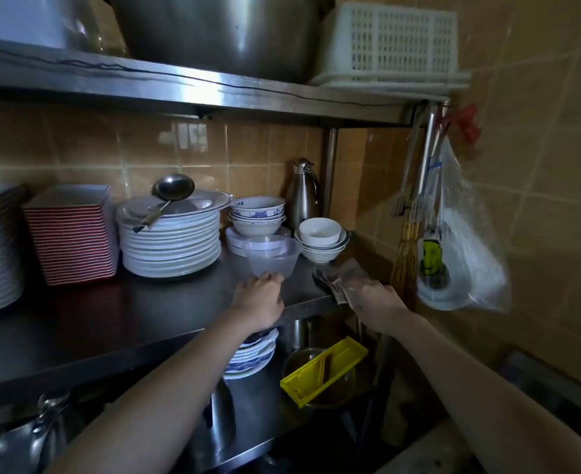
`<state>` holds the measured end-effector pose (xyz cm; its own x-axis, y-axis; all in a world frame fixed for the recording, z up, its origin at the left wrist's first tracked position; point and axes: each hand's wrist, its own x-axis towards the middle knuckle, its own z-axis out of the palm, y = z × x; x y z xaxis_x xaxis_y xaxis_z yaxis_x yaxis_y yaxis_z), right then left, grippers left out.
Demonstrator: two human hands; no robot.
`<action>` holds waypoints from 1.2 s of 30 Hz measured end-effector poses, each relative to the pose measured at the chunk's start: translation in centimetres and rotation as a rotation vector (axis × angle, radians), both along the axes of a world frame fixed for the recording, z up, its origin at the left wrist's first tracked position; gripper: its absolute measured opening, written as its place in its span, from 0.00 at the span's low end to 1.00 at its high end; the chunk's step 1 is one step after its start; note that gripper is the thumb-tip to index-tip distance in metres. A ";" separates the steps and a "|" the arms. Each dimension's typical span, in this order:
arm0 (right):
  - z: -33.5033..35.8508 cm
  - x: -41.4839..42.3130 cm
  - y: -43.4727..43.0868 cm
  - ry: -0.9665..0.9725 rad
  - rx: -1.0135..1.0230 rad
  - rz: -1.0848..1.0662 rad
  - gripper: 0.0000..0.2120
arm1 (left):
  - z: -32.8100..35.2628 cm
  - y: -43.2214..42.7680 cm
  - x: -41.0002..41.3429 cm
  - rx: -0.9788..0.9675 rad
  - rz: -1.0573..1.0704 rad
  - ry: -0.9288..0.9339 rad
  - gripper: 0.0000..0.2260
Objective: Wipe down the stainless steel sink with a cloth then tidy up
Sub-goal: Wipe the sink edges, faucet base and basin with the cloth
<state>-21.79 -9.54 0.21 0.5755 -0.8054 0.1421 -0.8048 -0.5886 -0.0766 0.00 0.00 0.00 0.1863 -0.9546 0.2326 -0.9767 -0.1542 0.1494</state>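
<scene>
The cloth (340,277) lies crumpled on the right front corner of the steel shelf (166,302), and the right hand (374,299) grips its near end, with the fingers closed over the fabric. I judge that the cloth is kept low and flat on the metal so that it can be drawn along the surface, or be left there as part of the tidying.

The left hand (260,299) reaches to the clear plastic bowl (272,254), which stands just in front of the blue-patterned bowls (258,213) and beside the stack of white plates (171,244). Its fingertips are against the base of the bowl. Whether they pinch it or only push it I cannot tell, because the back of the hand hides them. Probably the bowl is being held out of the path of the cloth.

Both forearms are stretched forward and a little upward, the wrists almost straight, the backs of the hands turned up. The hands are near each other but apart. The sink is not plainly in view here.
</scene>
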 end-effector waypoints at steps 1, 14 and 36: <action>0.1 0.2 -0.8 -0.020 0.008 -0.013 0.22 | 0.1 -0.9 0.1 0.010 -0.005 -0.010 0.19; -1.2 2.4 -12.3 0.016 0.108 -0.072 0.25 | -2.8 -13.1 0.5 0.024 -0.063 -0.045 0.17; -4.6 5.3 -21.2 -0.055 0.145 -0.134 0.16 | -4.7 -18.6 0.6 -0.092 -0.134 0.023 0.16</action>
